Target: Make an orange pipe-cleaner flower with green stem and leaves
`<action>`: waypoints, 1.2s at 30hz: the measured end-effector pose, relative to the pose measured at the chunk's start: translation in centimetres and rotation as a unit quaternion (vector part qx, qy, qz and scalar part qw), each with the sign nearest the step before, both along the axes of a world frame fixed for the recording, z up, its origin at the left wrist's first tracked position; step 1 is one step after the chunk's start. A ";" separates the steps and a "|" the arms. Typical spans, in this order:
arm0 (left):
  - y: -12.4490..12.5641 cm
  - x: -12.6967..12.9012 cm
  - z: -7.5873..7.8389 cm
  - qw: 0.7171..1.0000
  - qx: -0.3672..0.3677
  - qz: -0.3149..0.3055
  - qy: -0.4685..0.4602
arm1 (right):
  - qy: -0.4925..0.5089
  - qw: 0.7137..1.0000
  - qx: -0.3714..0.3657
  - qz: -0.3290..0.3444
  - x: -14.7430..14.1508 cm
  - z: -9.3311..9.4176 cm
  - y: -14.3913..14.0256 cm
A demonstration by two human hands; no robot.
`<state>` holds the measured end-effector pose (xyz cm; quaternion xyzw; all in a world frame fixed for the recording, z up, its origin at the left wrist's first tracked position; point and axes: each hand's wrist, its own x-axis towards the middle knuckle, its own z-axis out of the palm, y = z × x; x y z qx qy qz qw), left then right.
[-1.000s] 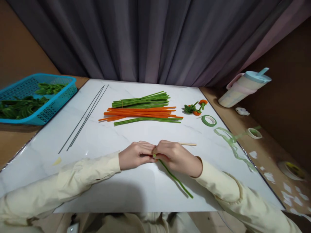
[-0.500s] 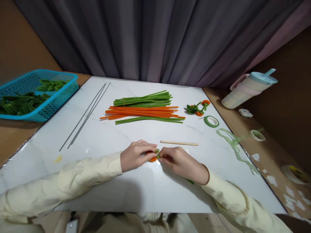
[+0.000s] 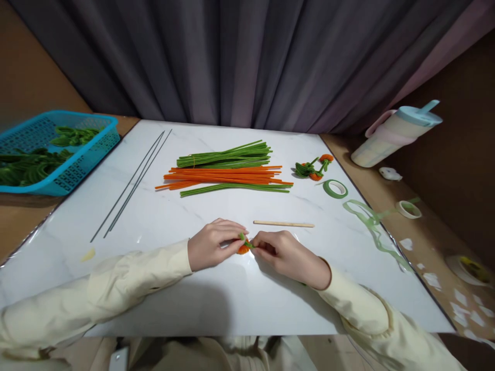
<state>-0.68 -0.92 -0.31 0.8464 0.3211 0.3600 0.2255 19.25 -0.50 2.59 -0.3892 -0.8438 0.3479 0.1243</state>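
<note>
A small orange-and-green pipe-cleaner piece (image 3: 243,249) sits between my fingertips, just above or on the white tabletop; I cannot tell which. My left hand (image 3: 214,245) pinches it from the left, with a green tip poking up by the thumb and fingers. From the other side, my right hand (image 3: 288,257) has thumb and forefinger closed on its green pipe-cleaner end. Part of the piece is hidden by my fingers. Just beyond the hands lies a thin wooden stick (image 3: 284,224). Farther back are orange pipe cleaners (image 3: 228,175) and green pipe cleaners (image 3: 228,157).
Finished-looking orange-and-green pieces (image 3: 315,167) lie at right, near green tape (image 3: 335,188) and a loose translucent ribbon (image 3: 373,221). A tumbler (image 3: 394,136) stands beyond the table's right edge. Thin dark wires (image 3: 133,185) and a blue basket (image 3: 87,157) of green shapes are left.
The fingers have shifted slightly around the piece, and more of its orange part and green end now shows. Both hands keep hold of it. The whole view has moved a little.
</note>
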 end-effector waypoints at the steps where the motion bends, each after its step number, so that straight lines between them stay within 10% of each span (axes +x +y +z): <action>1: 0.0 0.0 0.0 1.000 0.000 -0.002 0.000 | 0.000 1.000 -0.001 -0.001 0.0 0.0 0.0; 20: 1.3 -0.3 1.2 0.977 -0.201 -0.076 -0.002 | 0.063 0.990 0.106 0.075 0.5 -0.1 0.5; 28: 1.1 -0.2 1.2 0.901 -0.425 -0.041 -0.081 | -0.031 0.962 0.256 0.093 1.0 -0.3 0.5; 36: 0.8 -0.2 0.4 0.949 -0.290 -0.023 -0.124 | 0.018 0.986 0.162 0.023 2.0 0.8 2.0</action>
